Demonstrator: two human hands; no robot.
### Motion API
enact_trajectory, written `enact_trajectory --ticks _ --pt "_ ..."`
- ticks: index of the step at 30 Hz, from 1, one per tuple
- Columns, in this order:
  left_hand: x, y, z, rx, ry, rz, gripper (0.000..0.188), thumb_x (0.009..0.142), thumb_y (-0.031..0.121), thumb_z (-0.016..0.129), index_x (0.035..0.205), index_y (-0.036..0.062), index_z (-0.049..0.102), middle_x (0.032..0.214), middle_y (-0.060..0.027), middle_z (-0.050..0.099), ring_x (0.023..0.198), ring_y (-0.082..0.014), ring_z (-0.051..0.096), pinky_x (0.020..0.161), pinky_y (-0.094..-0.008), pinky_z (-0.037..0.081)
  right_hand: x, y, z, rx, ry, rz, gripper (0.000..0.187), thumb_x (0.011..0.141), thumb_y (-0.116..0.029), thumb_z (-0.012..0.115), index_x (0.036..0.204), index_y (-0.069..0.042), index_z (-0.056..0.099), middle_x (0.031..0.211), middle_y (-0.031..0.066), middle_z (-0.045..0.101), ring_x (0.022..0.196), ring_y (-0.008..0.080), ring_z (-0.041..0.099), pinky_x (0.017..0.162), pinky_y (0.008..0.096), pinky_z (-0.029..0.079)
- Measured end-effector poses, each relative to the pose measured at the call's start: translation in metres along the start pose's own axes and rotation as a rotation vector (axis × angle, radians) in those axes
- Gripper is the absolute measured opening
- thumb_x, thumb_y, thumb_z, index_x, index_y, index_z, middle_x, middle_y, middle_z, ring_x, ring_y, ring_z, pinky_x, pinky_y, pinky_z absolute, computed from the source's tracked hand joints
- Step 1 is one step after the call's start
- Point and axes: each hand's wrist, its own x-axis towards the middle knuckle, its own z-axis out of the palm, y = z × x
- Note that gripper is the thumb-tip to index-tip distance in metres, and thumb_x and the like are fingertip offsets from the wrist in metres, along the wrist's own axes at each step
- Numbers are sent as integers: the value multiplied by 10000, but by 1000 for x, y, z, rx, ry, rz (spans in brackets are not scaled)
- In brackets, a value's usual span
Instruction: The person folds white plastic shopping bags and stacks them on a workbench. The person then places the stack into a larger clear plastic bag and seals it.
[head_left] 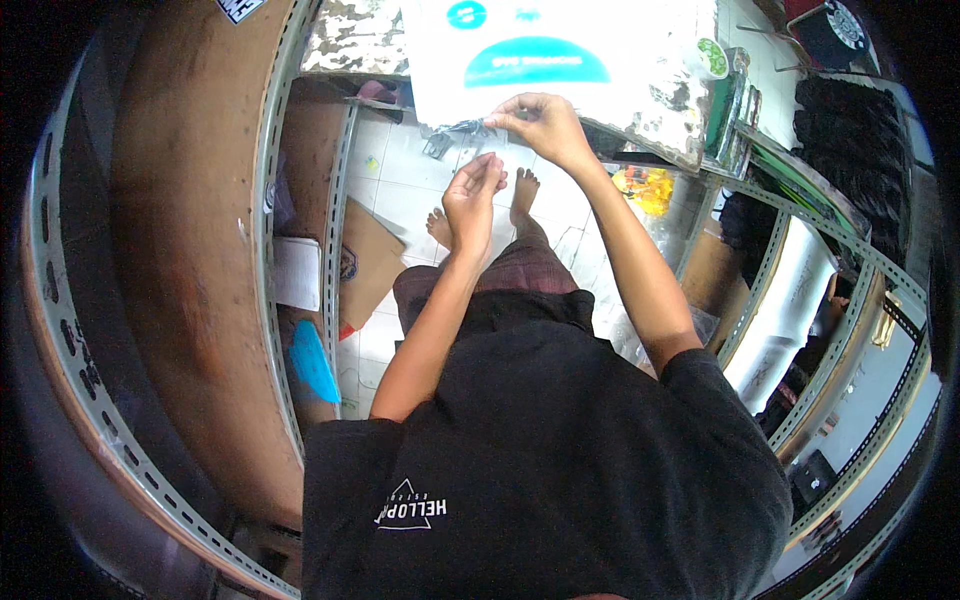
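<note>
My right hand is raised at the near edge of a large white package with blue printed shapes. Its thumb and finger pinch one end of a crumpled, shiny grey strip, which hangs to the left below the package's edge. Just below and to the left is my left hand, its fingertips pressed together. Whatever they hold, if anything, is too small to make out. A small gap separates the two hands. The package lies on a worn, patchy white tabletop.
Slotted metal shelving with a brown board rises on the left. A cardboard piece and a blue item sit lower there. On the right stand more metal shelves, a yellow packet and stacked black bundles. White tiles cover the floor.
</note>
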Motion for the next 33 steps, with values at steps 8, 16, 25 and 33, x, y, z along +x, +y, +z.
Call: enact_trajectory --ticks 8,16,25,33 --pt "32 -5 23 -55 234 8 631 891 114 814 1342 -77 415 1065 -196 699 893 -180 684 779 -288 574 28 10 19 -309 252 -206 278 814 -437 823 893 -171 816 879 11 751 917 252 567 892 437 372" --pt "49 -16 19 -40 276 -36 716 858 57 831 1357 -100 343 1132 -205 601 986 -233 680 810 -286 593 32 19 38 -531 650 -223 340 816 -425 831 957 -120 782 919 46 667 983 253 564 872 446 366" --pt "48 -25 4 -136 197 -34 619 885 38 798 1337 -80 392 1189 -221 628 1027 -225 675 849 -304 592 -61 27 63 412 284 386 359 875 -242 826 1134 -14 729 943 59 735 818 117 638 727 281 511" --pt "49 -13 -17 74 70 -76 548 894 129 814 1314 -40 505 1208 -170 678 1135 -191 620 997 -308 459 -60 23 87 1243 309 585 398 947 -239 755 1243 12 668 1159 95 705 984 180 644 883 322 491"
